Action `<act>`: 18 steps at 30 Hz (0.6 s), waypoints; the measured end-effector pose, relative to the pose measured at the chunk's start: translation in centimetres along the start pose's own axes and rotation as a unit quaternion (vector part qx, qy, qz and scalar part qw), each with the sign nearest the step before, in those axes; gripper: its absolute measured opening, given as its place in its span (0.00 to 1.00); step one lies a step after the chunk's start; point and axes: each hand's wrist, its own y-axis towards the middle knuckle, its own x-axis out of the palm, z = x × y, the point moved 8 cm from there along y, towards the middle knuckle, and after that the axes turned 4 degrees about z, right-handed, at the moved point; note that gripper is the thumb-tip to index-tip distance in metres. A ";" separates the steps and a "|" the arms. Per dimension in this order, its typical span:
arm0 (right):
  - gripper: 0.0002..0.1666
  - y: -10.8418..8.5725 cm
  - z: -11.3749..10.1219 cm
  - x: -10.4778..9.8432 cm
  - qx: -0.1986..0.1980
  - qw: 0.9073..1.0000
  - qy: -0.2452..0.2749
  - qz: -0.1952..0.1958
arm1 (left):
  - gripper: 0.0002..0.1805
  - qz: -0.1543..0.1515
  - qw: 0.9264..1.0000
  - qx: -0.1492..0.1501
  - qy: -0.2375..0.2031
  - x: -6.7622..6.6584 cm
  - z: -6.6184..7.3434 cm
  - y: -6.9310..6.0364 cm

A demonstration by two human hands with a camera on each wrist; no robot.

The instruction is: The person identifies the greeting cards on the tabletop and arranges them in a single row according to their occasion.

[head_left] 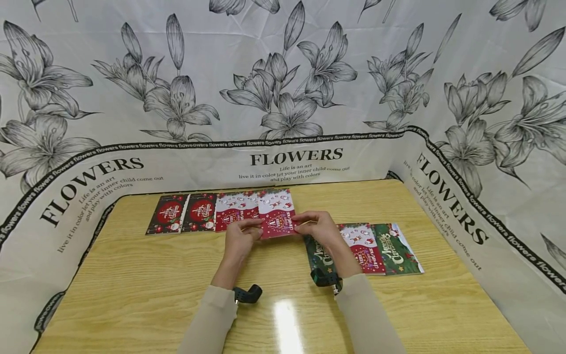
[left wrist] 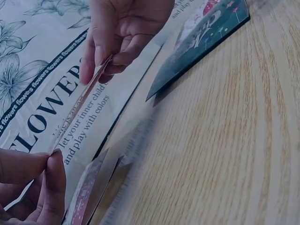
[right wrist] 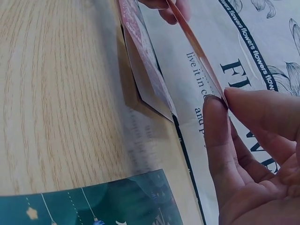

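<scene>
Both hands hold one red and white Christmas card (head_left: 276, 211) above the table's back part. The left hand (head_left: 240, 241) pinches its lower left edge, the right hand (head_left: 320, 231) its lower right edge. In the left wrist view the card (left wrist: 77, 110) appears edge-on between the left fingers (left wrist: 56, 183) and the right hand (left wrist: 124, 37). The right wrist view shows the right hand (right wrist: 258, 150) pinching the card's edge (right wrist: 199, 51) between thumb and finger. Just left of the held card lies a matching card (head_left: 234, 209).
Two dark cards with red circles (head_left: 168, 214) lie at the back left of the wooden table (head_left: 132, 295). Right of centre are a green card (head_left: 395, 248), a red and white one (head_left: 364, 246) and another green one (head_left: 318, 255), partly under the right forearm. A printed cloth (head_left: 199, 167) surrounds the table.
</scene>
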 end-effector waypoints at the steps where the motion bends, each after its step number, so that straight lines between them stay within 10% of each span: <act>1: 0.18 -0.1 0.0 0.1 0.000 1.000 0.002 -0.002 | 0.13 0.002 1.000 0.000 0.003 0.0 0.0 0.0; 18: 0.16 -0.2 0.3 -0.2 -0.006 1.000 -0.023 0.012 | 0.11 0.034 0.994 0.063 0.085 0.9 0.4 -0.4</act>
